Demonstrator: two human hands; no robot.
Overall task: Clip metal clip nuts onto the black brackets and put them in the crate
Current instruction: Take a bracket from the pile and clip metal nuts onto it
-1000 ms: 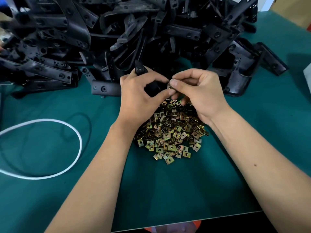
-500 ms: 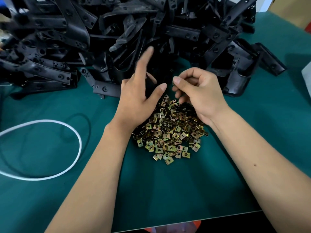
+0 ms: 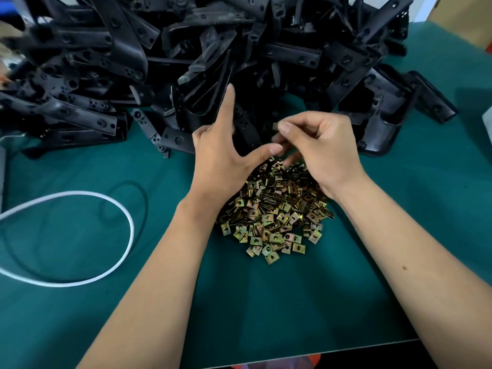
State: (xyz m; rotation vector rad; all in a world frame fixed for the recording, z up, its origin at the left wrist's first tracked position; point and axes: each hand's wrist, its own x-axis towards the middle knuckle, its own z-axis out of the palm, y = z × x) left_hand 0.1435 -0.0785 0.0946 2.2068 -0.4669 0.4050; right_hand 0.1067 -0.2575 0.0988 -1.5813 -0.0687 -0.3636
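Observation:
A heap of brass-coloured metal clip nuts [image 3: 274,211] lies on the green mat in the middle. Behind it rises a big pile of black brackets [image 3: 202,54]. My left hand [image 3: 223,158] hovers over the far edge of the nut heap, index finger stretched up toward the brackets, thumb spread, holding nothing. My right hand [image 3: 316,147] is beside it with fingers curled, pinching a single clip nut [image 3: 275,125] between thumb and forefinger. The crate is not in view.
A white cable loop [image 3: 80,235] lies on the mat [image 3: 266,302] at the left. More black brackets [image 3: 394,113] sprawl to the right of my hands. The table's front edge [image 3: 319,354] runs along the bottom.
My left hand let go of the black bracket it held and opened, index finger now raised. My right hand came away from the bracket and lifted slightly with one clip nut pinched.

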